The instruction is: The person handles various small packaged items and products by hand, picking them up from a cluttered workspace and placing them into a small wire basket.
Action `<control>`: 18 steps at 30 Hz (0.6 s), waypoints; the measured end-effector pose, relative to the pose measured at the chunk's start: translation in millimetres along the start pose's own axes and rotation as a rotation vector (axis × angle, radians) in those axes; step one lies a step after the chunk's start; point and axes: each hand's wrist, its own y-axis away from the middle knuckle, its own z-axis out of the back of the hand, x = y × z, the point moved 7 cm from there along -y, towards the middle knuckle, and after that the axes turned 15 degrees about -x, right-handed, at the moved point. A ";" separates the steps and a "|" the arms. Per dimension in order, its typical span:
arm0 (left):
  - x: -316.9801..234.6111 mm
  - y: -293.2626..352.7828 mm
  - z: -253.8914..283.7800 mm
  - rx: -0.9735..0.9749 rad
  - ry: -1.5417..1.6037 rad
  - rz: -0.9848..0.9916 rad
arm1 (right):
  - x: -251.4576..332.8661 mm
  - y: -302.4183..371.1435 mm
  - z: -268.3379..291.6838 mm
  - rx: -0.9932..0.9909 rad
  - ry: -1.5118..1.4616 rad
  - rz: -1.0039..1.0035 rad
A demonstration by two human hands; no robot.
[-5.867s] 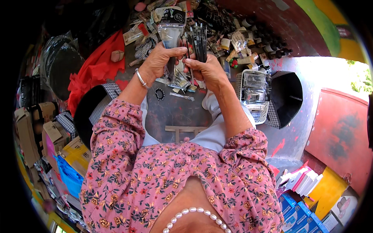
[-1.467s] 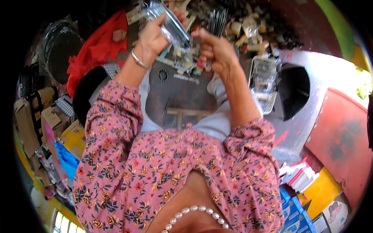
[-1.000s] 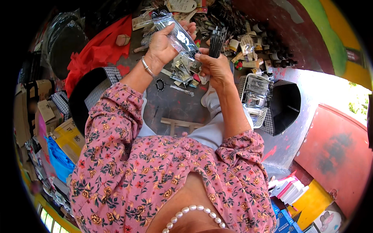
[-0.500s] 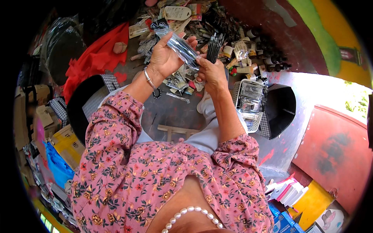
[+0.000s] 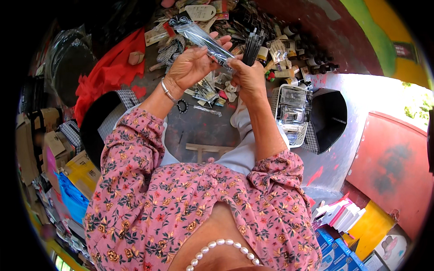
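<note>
Left hand (image 5: 192,65): palm turned up, fingers spread and apart from the thumb. A clear plastic packet (image 5: 202,39) with a black header lies slantwise across it, the header end at the upper left and the lower end at the right hand. Whether the left thumb presses on the packet cannot be told.

Right hand (image 5: 248,81): clamped on a bundle of slender black sticks (image 5: 253,49), which stands up out of the grip, tips fanned slightly. The thumb of the same hand meets the lower end of the packet. Dark, slender contents show through the plastic (their exact kind is not legible from this angle).

Wrist: a silver bangle (image 5: 168,92) sits on the left one. Near it, on the dark surface (image 5: 212,128), lies a ring of black beads (image 5: 182,106), with a small clear packet (image 5: 208,110) to its right.

Beyond the hands: a dense heap of mixed small goods, with dark bottles (image 5: 322,68) toward its right side.

Right side: a white basket (image 5: 274,105) holding clear packages stands beside a black bin (image 5: 333,118).

Left side: crumpled red cloth (image 5: 110,72) is spread near the heap; lower down, a cardboard box (image 5: 82,172) with yellow tape adjoins blue plastic (image 5: 72,196).
</note>
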 end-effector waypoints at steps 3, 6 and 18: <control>-1.9 0.5 0.3 -0.006 -0.037 -0.022 | 12.1 0.3 0.9 -0.003 0.183 0.222; -2.6 1.7 1.3 -0.016 -0.061 0.002 | 28.2 7.2 1.7 -0.048 0.379 0.466; 11.0 2.9 13.8 -0.144 -0.020 0.173 | 37.6 3.1 2.7 -0.007 0.314 0.578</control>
